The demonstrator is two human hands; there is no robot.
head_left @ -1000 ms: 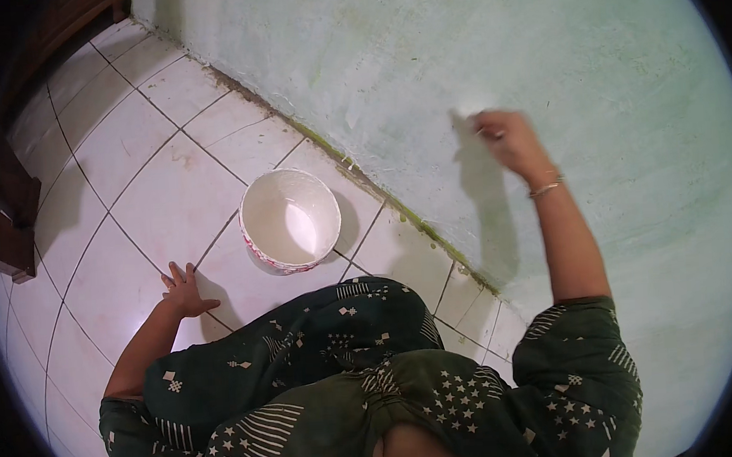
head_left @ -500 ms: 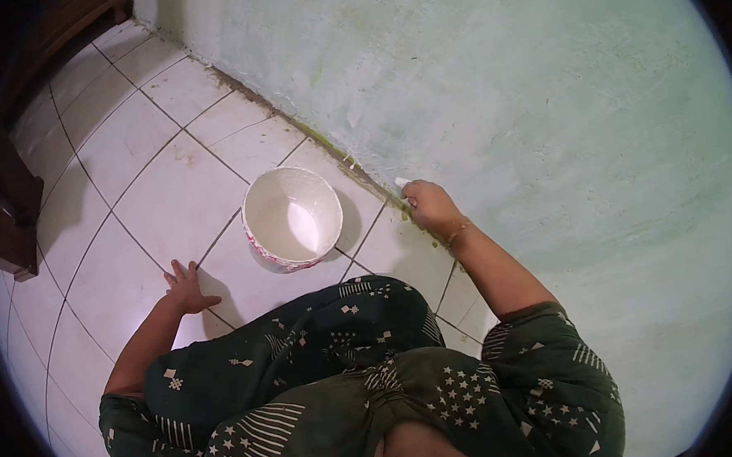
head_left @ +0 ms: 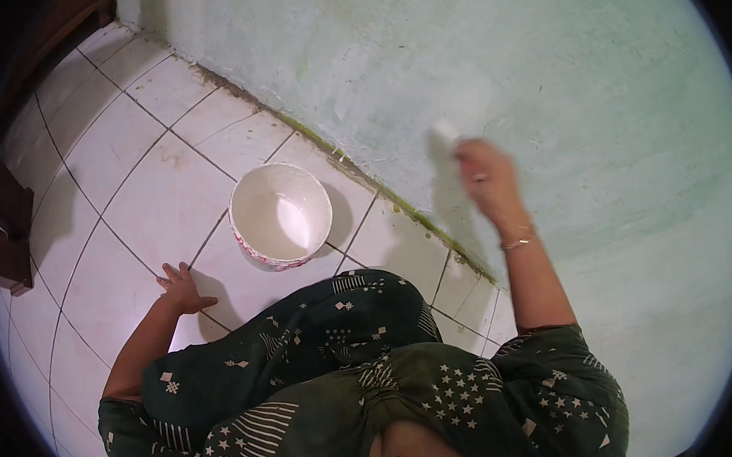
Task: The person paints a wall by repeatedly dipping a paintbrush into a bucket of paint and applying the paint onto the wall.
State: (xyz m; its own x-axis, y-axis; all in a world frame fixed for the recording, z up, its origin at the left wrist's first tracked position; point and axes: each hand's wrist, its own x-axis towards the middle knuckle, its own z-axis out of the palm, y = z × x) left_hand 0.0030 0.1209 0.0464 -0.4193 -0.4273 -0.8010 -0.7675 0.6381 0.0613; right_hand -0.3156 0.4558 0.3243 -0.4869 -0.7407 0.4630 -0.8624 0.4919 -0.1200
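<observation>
My right hand is raised in front of the pale green wall, its fingers wrapped around a paintbrush. Motion blurs the brush; only its white tip shows beyond my fingers, close to the wall, and its handle is hidden in my grip. On the tiled floor, my left hand rests with its fingers spread and nothing in it. Between my hands stands a white bucket with red marks on its outside and a whitish inside.
Dark wooden furniture stands at the left, with another dark wooden piece in the far left corner. A strip of green and brown stain runs along the foot of the wall. My knees, under dark patterned cloth, are just behind the bucket.
My right hand has risen with the paintbrush from the wall's bottom edge, moving up and right across the wall. My left hand stays planted; the view has shifted slightly.
</observation>
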